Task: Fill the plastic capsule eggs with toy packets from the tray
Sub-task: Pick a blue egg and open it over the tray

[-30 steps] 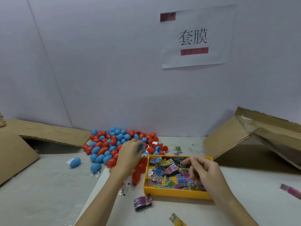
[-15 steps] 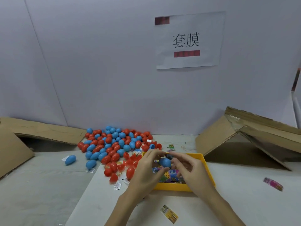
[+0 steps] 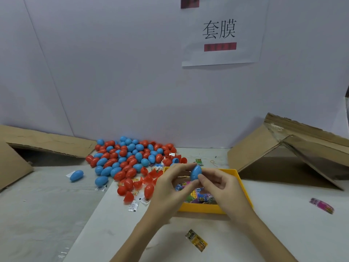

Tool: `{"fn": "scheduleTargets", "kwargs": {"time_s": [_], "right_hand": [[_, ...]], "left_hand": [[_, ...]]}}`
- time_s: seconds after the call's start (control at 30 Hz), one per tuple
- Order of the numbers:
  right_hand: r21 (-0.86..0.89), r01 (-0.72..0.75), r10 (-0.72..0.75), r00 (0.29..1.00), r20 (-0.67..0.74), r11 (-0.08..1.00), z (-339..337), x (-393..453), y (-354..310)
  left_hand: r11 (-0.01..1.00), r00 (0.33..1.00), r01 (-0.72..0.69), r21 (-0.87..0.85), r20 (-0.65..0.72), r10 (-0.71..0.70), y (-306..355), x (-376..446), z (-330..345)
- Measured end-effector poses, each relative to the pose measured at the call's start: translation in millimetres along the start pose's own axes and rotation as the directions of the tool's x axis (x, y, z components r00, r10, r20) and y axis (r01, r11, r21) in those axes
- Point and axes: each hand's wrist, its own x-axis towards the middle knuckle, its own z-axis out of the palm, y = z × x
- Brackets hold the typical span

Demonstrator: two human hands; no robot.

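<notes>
Left hand (image 3: 171, 188) and right hand (image 3: 221, 188) both pinch one blue egg (image 3: 196, 172), fingers curled on it. Held above yellow tray (image 3: 243, 188) of packets (image 3: 198, 194).

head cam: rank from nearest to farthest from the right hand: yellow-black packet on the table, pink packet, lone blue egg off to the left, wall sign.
Measured from the right hand, which with the left hand grips a blue egg over the tray:
1. Yellow-black packet, just below the hands on the near table.
2. Pink packet, out to the right.
3. Lone blue egg, far left, apart from the pile.
4. Wall sign, up on the back wall.
</notes>
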Motion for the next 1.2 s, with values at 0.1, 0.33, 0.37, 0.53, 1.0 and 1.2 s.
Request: {"fn": "scheduleTargets", "kwargs": {"time_s": [0.1,0.33,0.37,0.53,1.0,1.2], "right_hand": [[0.003,0.000,0.000,1.000,0.001,1.000,-2,2,-3],[0.007,0.052,-0.052,0.998,-0.039,0.999,-2,-1,-3],[0.004,0.046,-0.045,0.998,-0.054,0.999,-2,-1,-3],[-0.040,0.049,-0.052,0.995,-0.086,0.998,0,-2,-2],[-0.149,-0.030,0.019,0.997,-0.070,0.988,3,-2,-4],[-0.171,-0.006,-0.004,0.998,-0.061,0.985,3,-2,-1]], "left_hand": [[1.000,0.999,0.023,0.018,0.037,-0.024,0,2,-5],[0.993,0.995,0.077,-0.090,0.075,-0.071,1,1,-6],[0.992,0.994,0.075,-0.098,0.086,-0.067,2,0,-5],[0.998,0.997,0.035,-0.044,0.068,-0.032,2,-1,-3],[0.982,0.998,-0.064,0.175,0.039,0.058,1,-1,-4],[0.987,0.996,0.026,0.157,0.080,-0.039,-1,-3,-4]]}}
